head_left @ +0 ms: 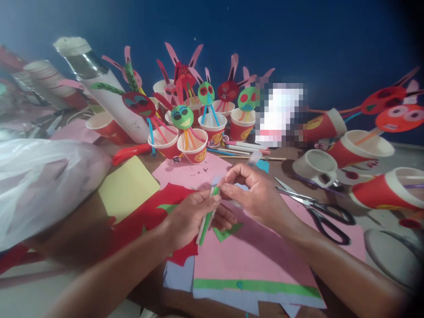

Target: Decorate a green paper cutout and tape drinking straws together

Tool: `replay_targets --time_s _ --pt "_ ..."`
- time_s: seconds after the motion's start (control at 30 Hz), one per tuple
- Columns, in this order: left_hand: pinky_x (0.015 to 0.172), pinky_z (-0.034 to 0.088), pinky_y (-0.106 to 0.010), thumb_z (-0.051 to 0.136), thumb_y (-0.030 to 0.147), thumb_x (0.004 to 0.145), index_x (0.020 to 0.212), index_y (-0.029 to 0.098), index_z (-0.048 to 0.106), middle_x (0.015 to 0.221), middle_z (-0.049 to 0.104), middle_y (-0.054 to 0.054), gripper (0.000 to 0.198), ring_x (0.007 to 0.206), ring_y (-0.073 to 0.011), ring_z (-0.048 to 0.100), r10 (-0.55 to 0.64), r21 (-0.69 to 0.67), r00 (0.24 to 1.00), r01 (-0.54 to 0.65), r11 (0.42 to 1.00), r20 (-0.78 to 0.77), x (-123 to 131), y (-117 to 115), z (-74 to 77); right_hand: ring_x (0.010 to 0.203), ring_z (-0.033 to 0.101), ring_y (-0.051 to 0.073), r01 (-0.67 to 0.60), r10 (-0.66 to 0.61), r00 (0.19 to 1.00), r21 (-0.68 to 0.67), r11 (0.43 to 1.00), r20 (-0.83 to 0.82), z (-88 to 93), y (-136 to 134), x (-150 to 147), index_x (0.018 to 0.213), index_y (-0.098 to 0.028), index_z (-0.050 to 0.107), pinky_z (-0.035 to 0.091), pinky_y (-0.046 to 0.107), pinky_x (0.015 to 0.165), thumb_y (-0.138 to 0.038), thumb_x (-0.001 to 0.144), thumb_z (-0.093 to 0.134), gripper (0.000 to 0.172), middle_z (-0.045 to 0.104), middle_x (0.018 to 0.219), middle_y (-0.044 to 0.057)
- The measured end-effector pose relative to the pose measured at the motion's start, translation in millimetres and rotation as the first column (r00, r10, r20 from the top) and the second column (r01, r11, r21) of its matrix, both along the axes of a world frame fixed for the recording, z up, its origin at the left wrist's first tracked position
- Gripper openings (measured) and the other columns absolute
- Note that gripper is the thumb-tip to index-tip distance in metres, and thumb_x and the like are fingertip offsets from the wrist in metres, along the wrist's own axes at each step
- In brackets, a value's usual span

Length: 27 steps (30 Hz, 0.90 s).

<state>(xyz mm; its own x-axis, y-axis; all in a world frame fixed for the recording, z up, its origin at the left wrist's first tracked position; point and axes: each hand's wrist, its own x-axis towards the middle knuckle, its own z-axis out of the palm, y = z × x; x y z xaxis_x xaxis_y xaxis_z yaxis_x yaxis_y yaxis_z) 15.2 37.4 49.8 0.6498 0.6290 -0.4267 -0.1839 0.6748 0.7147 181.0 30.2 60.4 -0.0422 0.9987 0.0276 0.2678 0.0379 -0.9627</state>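
My left hand [190, 214] is closed round a thin green strip [206, 227] and a whitish strip or stick beside it, both held slanting upward. Close by its top end, my right hand [253, 192] pinches thumb and forefinger together. What sits in that pinch is too small to make out, though a pale, see-through bit shows near the fingertips. Below both hands lies pink paper [258, 260] with a green band along its front edge. A green paper scrap [228, 232] rests on it under the right fingers, and cut red paper [142, 225] spreads to the left.
Black-handled scissors [331, 216] lie open at the right, near a white mug [314, 165]. Paper cups [194, 148] with paper-faced figures stand along the back. Markers [245, 148] lie behind the hands. A white plastic bag [46, 185] fills the left side, beside yellow paper [129, 187].
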Motion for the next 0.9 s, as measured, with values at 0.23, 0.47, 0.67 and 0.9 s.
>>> replay_targets --time_s 0.23,0.47,0.67,0.9 --pt "0.06 0.049 -0.024 0.064 0.035 0.083 0.082 0.011 0.063 0.067 0.071 -0.009 0.024 0.057 -0.0151 0.065 0.01 -0.003 1.0 -0.01 1.0 -0.003 2.5 -0.6 -0.8 0.066 0.055 0.012 0.03 -0.034 0.991 0.034 0.999 0.128 4.7 -1.7 -1.4 0.073 -0.021 0.053 0.042 0.025 0.062 -0.02 0.081 0.059 0.01 0.058 0.071 -0.003" --pt "0.061 0.05 -0.025 0.064 0.034 0.083 0.085 0.011 0.064 0.067 0.071 -0.009 0.022 0.058 -0.0155 0.065 0.006 0.001 1.0 -0.006 1.0 0.003 2.2 -0.9 -3.9 0.066 0.056 0.013 0.049 -0.053 0.988 0.027 0.998 0.145 5.9 -4.1 -2.2 0.072 -0.021 0.052 0.042 0.024 0.061 -0.022 0.081 0.061 0.013 0.059 0.071 -0.003" --pt "0.059 0.05 -0.025 0.063 0.032 0.083 0.084 0.011 0.062 0.066 0.07 -0.008 0.021 0.056 -0.016 0.066 0.0 -0.016 1.0 0.001 1.0 0.022 2.1 -0.8 -3.0 0.059 0.052 0.011 0.045 -0.044 0.99 -0.004 0.999 0.13 4.0 -3.8 -1.9 0.07 -0.021 0.051 0.041 0.024 0.059 -0.024 0.082 0.061 0.016 0.057 0.063 -0.006" --pt "0.059 0.052 -0.025 0.06 0.031 0.084 0.084 0.011 0.06 0.065 0.07 -0.01 0.021 0.056 -0.0166 0.066 -0.011 -0.02 0.998 0.012 1.0 0.06 2.0 -0.1 -3.8 0.063 0.055 0.012 -0.003 0.004 0.996 -0.014 1.0 0.089 -0.9 -2.5 0.7 0.072 -0.021 0.05 0.041 0.026 0.063 -0.026 0.084 0.06 0.016 0.059 0.064 -0.005"
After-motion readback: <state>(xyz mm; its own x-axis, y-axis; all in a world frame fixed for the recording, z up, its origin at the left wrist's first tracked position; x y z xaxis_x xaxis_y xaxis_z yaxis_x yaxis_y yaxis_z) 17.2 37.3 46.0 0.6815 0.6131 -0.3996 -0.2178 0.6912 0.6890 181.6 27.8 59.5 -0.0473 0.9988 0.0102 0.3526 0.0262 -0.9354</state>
